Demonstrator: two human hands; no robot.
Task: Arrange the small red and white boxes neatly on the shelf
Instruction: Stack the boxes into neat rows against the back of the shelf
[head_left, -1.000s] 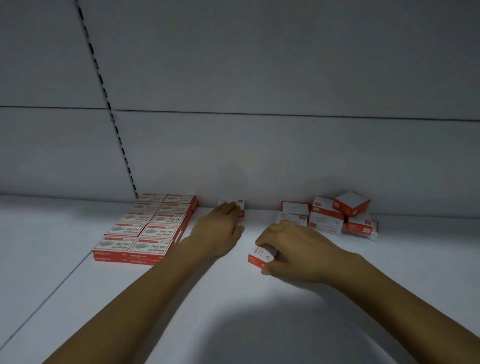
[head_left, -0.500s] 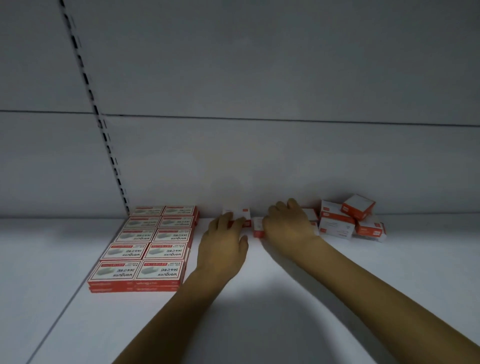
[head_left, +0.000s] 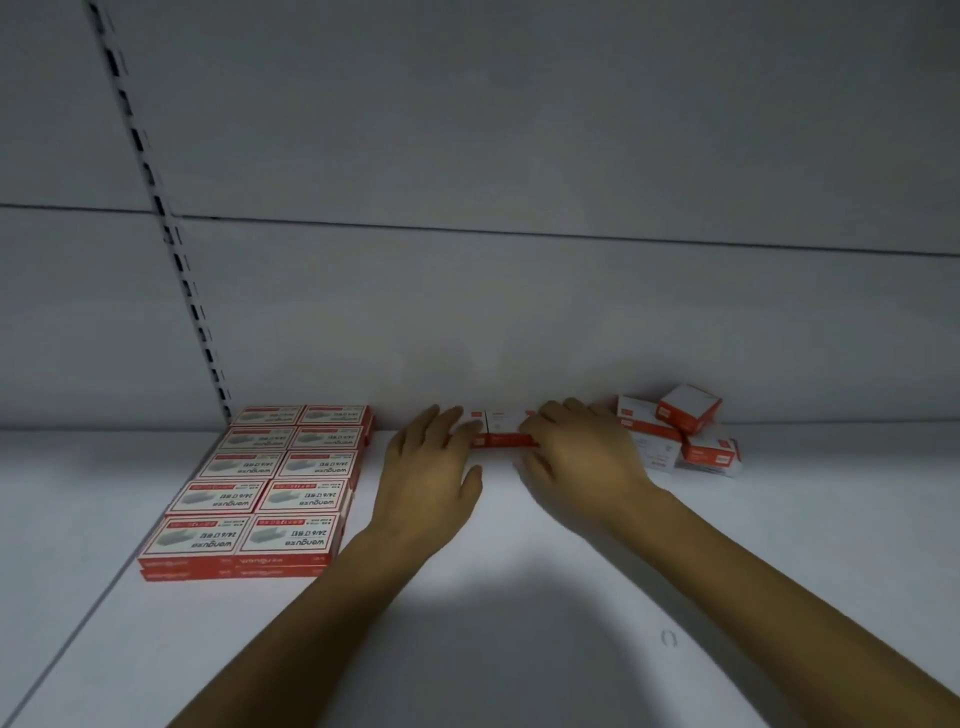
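Boxes (head_left: 505, 431) small, red-and-white, touching side by side.

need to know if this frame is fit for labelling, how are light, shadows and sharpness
Head view: dim light; a soft shadow darkens the near shelf; the small boxes between the left hand and right hand look soft; print on the stacked boxes reads sharp; the slotted upright leans, likely lens distortion.

Grey panelled back wall (head_left: 519, 156) with slotted upright (head_left: 179, 260)
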